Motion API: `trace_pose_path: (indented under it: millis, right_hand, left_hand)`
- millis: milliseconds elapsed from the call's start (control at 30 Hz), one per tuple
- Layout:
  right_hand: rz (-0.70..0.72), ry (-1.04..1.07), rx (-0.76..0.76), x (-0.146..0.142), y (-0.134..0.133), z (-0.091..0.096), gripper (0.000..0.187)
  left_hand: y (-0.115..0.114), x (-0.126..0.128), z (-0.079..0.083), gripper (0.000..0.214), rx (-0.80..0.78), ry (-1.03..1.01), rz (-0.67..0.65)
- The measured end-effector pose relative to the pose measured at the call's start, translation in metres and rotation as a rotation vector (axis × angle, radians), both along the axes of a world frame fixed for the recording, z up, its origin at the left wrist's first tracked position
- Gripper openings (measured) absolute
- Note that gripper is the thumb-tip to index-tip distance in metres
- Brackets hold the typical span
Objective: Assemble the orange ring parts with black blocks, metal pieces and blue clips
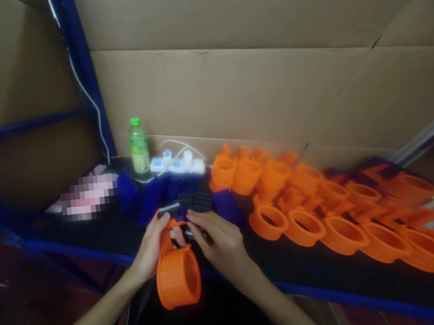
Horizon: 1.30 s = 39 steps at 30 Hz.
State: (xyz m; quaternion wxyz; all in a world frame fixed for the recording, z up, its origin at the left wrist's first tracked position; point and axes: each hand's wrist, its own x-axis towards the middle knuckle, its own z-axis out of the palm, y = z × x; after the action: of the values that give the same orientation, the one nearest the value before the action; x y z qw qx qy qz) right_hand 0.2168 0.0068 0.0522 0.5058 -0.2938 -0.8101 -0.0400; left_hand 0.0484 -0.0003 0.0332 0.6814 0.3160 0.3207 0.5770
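- Gripping the orange ring part (178,278) by its upright neck, the left hand (151,252) has its fingers wrapped round that neck, and the ring hangs out past the near blue edge of the shelf (311,289), over the dark gap below.
- The right hand (222,242) sits just right of the ring part, fingertips pinched on a small dark piece (193,233) at the top of the neck (blur hides how firm the pinch is).
- A slip looks the main risk: with nothing under the ring, a loosened left grip would likely send it down off the shelf.
- The small dark piece could also pop free under a skewed push and be lost against the black shelf top.
- Just behind the ring part lie black pieces (198,201) and blue plates (227,206); a forward nudge could scatter them.
- Right of it, rows of orange rings (340,232) crowd the shelf, leaving little room.
- Left of it the shelf is barer; far behind stand a bottle (138,147) and a power strip (176,165).
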Motion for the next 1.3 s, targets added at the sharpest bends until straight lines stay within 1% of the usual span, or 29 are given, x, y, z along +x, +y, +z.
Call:
trace_pose_path:
  millis: [167, 267, 367, 500, 567, 633, 700, 767, 900, 1000, 1100, 1233, 1300]
  right_hand:
    - [-0.013, -0.051, 0.006, 0.002, -0.010, -0.001, 0.023]
    - [-0.027, -0.088, -0.007, 0.004, -0.016, -0.001, 0.020]
    - [-0.050, -0.087, -0.026, 0.008, -0.018, -0.002, 0.020]
    - [-0.094, -0.104, -0.068, 0.015, -0.015, -0.003, 0.035]
    - [-0.046, -0.099, -0.098, 0.019, -0.013, -0.004, 0.040]
    - [0.023, -0.066, -0.134, 0.021, -0.013, -0.004, 0.039]
    - [0.054, -0.034, -0.166, 0.020, -0.013, -0.005, 0.038]
    - [0.042, -0.033, -0.179, 0.016, -0.015, -0.006, 0.038]
    - [-0.017, -0.069, -0.131, 0.006, -0.021, -0.011, 0.044]
    - [-0.001, -0.016, -0.128, 0.003, -0.022, -0.011, 0.047]
    - [0.031, 0.023, -0.157, 0.008, -0.021, -0.006, 0.047]
    - [0.116, -0.011, -0.228, 0.019, -0.023, 0.006, 0.044]
    - [0.137, 0.003, -0.222, 0.021, -0.027, 0.012, 0.044]
  left_hand:
    - [-0.001, -0.002, -0.006, 0.028, 0.023, 0.061, -0.008]
    - [0.000, -0.004, -0.010, 0.030, 0.054, 0.131, -0.067]
    - [0.001, -0.005, -0.013, 0.032, 0.134, 0.222, -0.136]
    - [-0.002, -0.001, -0.014, 0.028, 0.251, 0.297, -0.147]
    - [-0.003, 0.000, -0.014, 0.025, 0.262, 0.285, -0.161]
    - [-0.004, 0.000, -0.016, 0.023, 0.268, 0.276, -0.173]
    - [-0.004, 0.000, -0.018, 0.022, 0.265, 0.259, -0.171]
    - [-0.003, -0.001, -0.018, 0.024, 0.244, 0.217, -0.191]
    - [-0.003, -0.004, -0.017, 0.033, 0.220, 0.154, -0.234]
    - [-0.003, -0.005, -0.014, 0.045, 0.189, 0.148, -0.320]
    - [-0.003, -0.006, -0.013, 0.055, 0.183, 0.159, -0.358]
    - [-0.003, -0.010, -0.019, 0.048, 0.179, 0.122, -0.377]
    - [-0.003, -0.013, -0.023, 0.045, 0.197, 0.141, -0.362]
